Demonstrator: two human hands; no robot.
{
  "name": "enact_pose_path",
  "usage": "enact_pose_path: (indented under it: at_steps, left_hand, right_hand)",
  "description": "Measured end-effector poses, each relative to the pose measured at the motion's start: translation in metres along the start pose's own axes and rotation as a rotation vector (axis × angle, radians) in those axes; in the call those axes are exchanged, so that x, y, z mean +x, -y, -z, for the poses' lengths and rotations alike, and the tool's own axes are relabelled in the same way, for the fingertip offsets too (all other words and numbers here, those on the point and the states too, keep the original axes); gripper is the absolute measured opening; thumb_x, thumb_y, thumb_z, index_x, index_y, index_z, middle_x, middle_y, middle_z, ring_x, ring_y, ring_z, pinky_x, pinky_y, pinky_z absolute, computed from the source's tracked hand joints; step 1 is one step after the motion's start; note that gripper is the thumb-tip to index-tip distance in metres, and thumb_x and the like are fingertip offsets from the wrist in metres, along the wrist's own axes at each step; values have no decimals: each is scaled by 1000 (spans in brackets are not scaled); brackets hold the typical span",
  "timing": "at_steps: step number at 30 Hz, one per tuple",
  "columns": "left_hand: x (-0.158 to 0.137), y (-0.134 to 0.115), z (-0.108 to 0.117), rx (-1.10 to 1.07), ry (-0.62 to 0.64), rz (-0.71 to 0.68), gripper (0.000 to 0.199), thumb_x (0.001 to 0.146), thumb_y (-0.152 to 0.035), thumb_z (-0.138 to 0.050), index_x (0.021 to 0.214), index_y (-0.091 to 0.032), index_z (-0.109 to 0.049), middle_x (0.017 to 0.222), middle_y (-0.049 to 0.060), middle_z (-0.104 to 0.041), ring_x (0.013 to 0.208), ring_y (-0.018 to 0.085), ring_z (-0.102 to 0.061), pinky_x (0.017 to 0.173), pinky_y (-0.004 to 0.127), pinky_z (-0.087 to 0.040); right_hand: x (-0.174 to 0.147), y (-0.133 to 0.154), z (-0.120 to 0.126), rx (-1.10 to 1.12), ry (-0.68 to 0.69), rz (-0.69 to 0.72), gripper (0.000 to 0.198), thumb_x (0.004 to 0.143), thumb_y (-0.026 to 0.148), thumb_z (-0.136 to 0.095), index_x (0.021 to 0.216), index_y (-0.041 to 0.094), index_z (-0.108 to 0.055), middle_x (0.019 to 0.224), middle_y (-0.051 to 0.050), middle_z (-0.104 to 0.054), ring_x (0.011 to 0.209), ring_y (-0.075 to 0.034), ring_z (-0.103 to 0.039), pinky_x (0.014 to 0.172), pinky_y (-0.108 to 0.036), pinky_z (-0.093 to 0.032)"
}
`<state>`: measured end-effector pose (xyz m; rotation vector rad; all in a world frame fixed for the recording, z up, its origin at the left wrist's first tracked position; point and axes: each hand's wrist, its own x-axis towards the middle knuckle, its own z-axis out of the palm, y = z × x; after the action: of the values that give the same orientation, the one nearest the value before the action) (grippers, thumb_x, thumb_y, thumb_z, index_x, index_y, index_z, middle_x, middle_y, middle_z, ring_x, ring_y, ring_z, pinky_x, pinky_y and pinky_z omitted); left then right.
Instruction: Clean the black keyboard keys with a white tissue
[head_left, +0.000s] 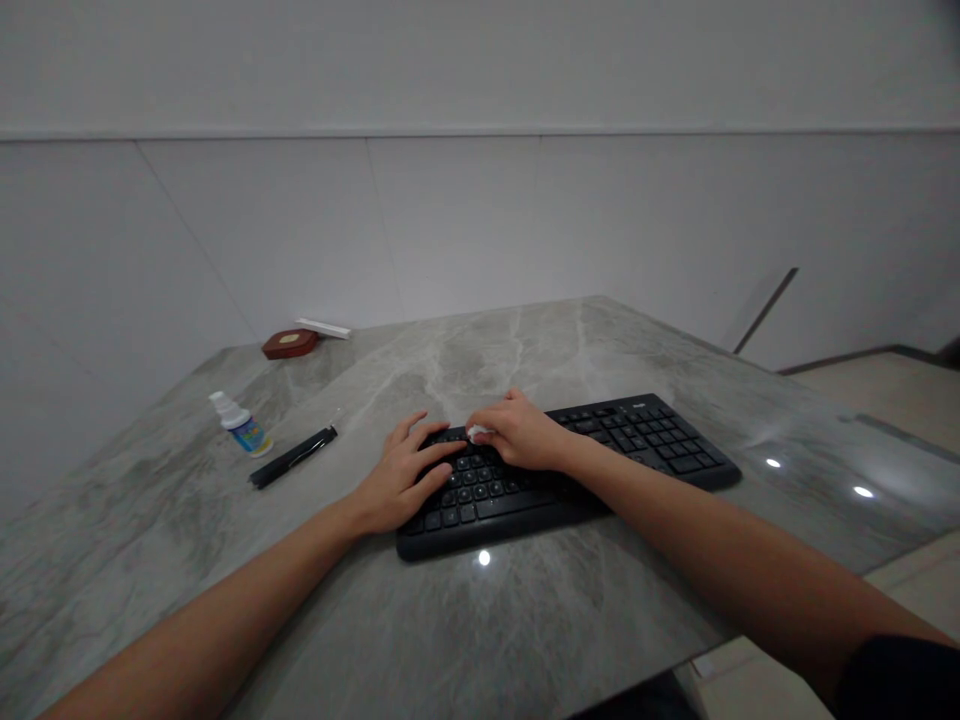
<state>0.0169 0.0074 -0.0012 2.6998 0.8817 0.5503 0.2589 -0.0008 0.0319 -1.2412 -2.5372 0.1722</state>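
A black keyboard point(517, 505) lies at a slant on the grey marbled table, its number pad toward the right. My left hand point(405, 475) rests over its left end, fingers spread across the keys and the left edge. Pinched in my right hand point(521, 432) is a small white wad point(477, 432), perhaps tissue or cloth, pressed to the upper keys just right of my left fingertips. My right palm and forearm hide the keyboard's middle. Most of the wad is covered by my fingers.
On the left stands a small white spray bottle point(241, 425) with a blue and yellow label. Beside it lies a slim black object point(294, 457). Farther back are a reddish-brown case point(290, 344) and a flat white strip point(324, 328) near the wall. The marbled table point(480, 360) ends at the right.
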Motion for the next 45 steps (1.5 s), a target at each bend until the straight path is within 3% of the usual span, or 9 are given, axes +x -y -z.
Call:
enact_pose_path:
  at_steps: [6, 13, 34, 41, 45]
  left_hand:
    - [0, 0, 0, 1, 8, -1, 39, 99, -42, -37, 133, -30, -54, 144, 5, -42, 141, 33, -18, 115, 60, -21]
    - [0, 0, 0, -5, 6, 0, 39, 99, -42, -37, 134, -32, -53, 144, 4, -42, 141, 33, -18, 115, 60, -20]
    - [0, -2, 2, 0, 14, 2, 38, 99, -40, -38, 131, -28, -56, 143, 5, -43, 140, 33, -19, 115, 59, -21]
    - [0, 1, 0, -1, 2, -7, 39, 99, -41, -38, 132, -31, -55, 143, 5, -43, 141, 33, -19, 114, 60, -22]
    - [0, 0, 1, -3, 5, -3, 38, 99, -41, -39, 132, -31, -55, 143, 4, -43, 141, 33, -19, 114, 60, -21]
  right_hand:
    - [-1, -6, 1, -63, -24, -45, 15, 92, 21, -54, 99, 18, -66, 96, -6, -74, 88, -21, -64, 82, -35, -28]
    - [2, 1, -9, -32, -43, 11, 18, 95, 23, -50, 104, 18, -65, 98, -6, -73, 87, -20, -63, 82, -35, -29]
    - [-2, 8, 1, 15, 54, 131, 17, 93, 22, -53, 104, 17, -64, 95, -8, -73, 87, -20, -65, 85, -37, -31]
    - [-3, 0, 9, 0, 104, 106, 14, 90, 23, -55, 96, 18, -67, 87, -6, -73, 79, -19, -64, 85, -37, -32]
    - [-4, 0, 8, -36, 56, 59, 18, 93, 23, -52, 100, 16, -67, 91, -8, -73, 83, -21, -64, 84, -37, -32]
